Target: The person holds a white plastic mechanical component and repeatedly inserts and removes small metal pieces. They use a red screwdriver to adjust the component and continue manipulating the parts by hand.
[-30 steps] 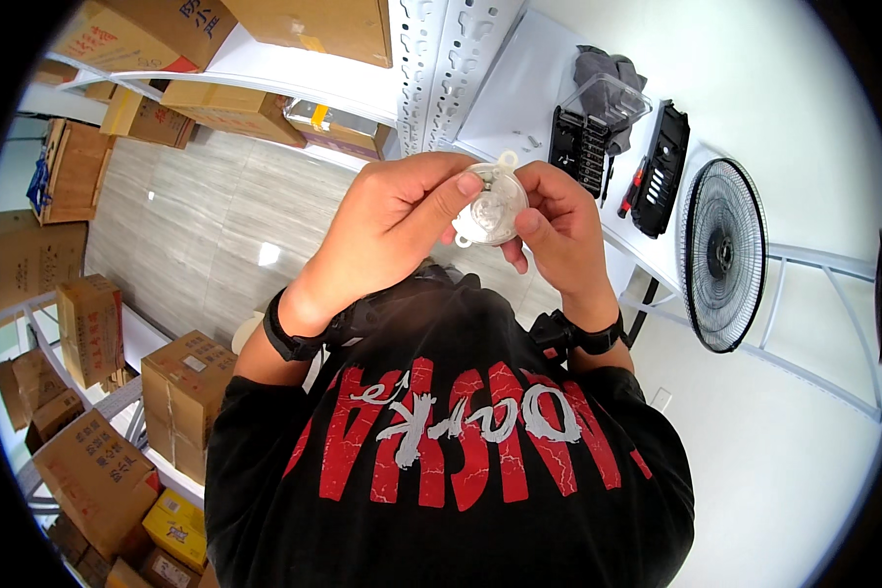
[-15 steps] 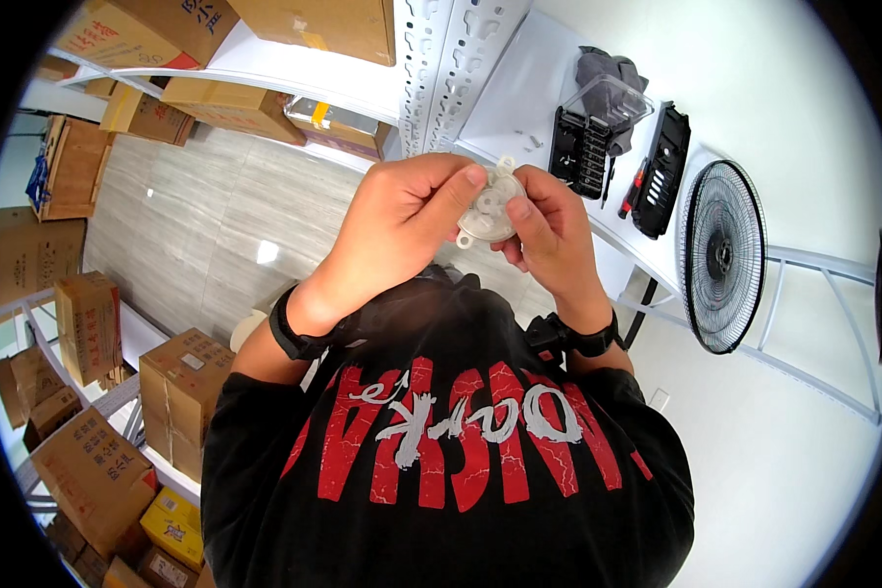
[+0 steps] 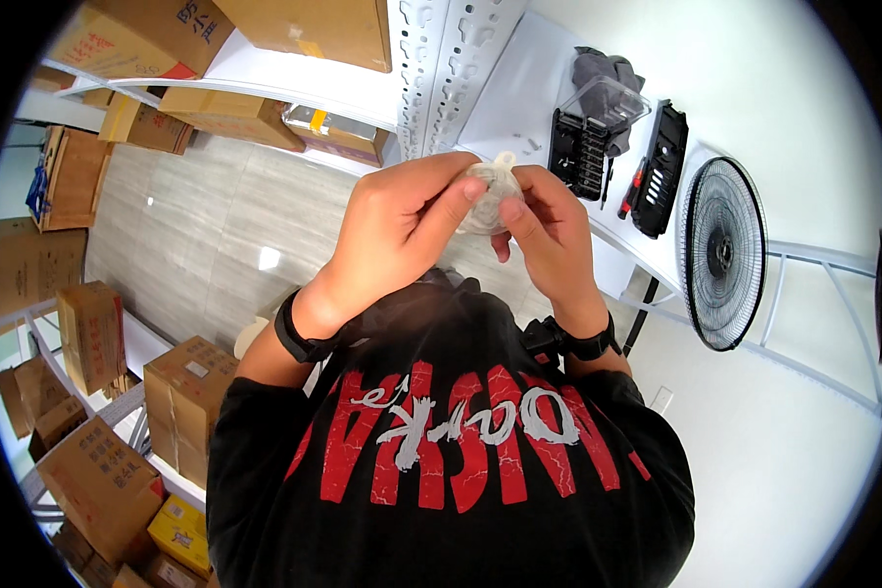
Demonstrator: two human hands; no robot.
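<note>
A round, translucent whitish plastic housing (image 3: 489,203) is held up in front of my chest. A small tab with a hole sticks out at its far edge. My left hand (image 3: 399,218) grips the near-left side, thumb laid across the face and fingers curled behind. On the right rim, my right hand (image 3: 551,223) pinches it between thumb and fingers. Both thumbs press on the upper face, so part of it and the underside are hidden.
On the white table at the right lie an open black screwdriver bit case (image 3: 580,155), grey gloves (image 3: 606,83), small screws (image 3: 529,145), a red-and-black tool (image 3: 632,193) and a slotted black cover (image 3: 661,167). A caged fan (image 3: 722,253) stands at the table's edge. Shelves with cardboard boxes (image 3: 191,397) flank the left.
The plastic housing has turned and tilted in my hands. Its lower tab, visible before at the near edge, is now out of sight. Both hands keep their hold.
</note>
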